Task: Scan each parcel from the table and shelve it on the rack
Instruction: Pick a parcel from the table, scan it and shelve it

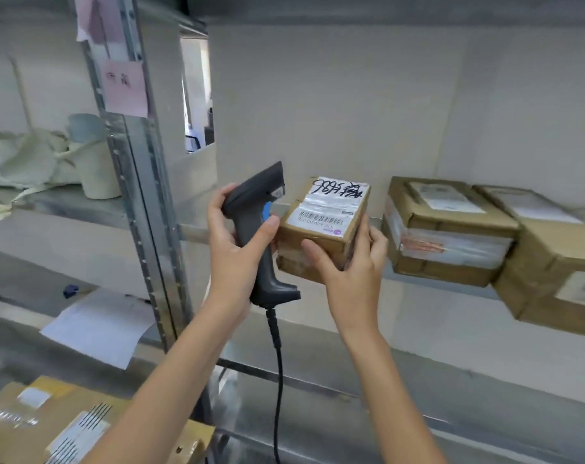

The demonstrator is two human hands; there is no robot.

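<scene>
My left hand grips the handle of a dark grey barcode scanner with a blue trigger, its cable hanging down. The scanner head points at a small cardboard parcel with a white barcode label and black handwriting on top. My right hand holds this parcel at its near right corner, thumb on the front face. The parcel is at the front edge of the rack shelf; whether it rests on the shelf I cannot tell.
Two more cardboard parcels sit on the same shelf to the right. A metal upright with pink notes stands left. Pale cloth lies on the left shelf. Loose paper and labelled boxes lie below.
</scene>
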